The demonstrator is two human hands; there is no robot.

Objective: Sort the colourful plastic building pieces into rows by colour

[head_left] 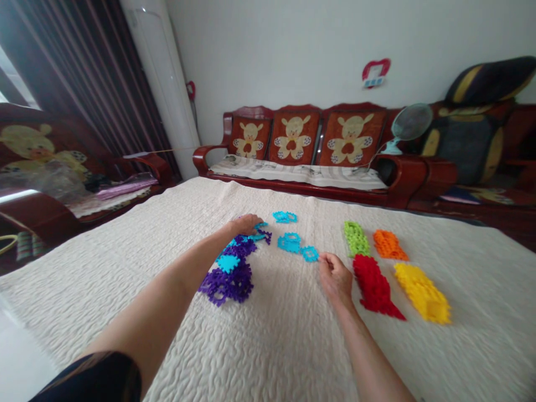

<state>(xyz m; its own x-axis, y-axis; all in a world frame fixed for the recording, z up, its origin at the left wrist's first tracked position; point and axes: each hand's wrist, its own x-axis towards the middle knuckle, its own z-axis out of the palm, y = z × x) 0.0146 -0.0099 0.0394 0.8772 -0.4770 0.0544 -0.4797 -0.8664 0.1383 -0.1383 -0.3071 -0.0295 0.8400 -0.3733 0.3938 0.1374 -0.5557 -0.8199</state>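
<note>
My right hand [335, 274] pinches the edge of a light-blue, square-holed interlocking toy piece [310, 254] just over the bedspread. Beside that piece lie other light-blue pieces [290, 242], and a further small group of light-blue pieces [285, 216] sits behind them. On the left, my left hand [248, 224] reaches over the far end of a mixed pile, its fingers bent down at a light-blue piece [260, 226]. The pile holds purple interlocking pieces [228, 283] with a light-blue piece [228, 263] on top. My left forearm covers part of it.
Sorted stacks stand to the right: green [357, 239], orange [389, 244], red [376, 286] and yellow [422, 293]. All rest on a cream quilted cover [251, 357]. Behind it are a wooden sofa [293, 181] with bear cushions and a small fan [410, 123].
</note>
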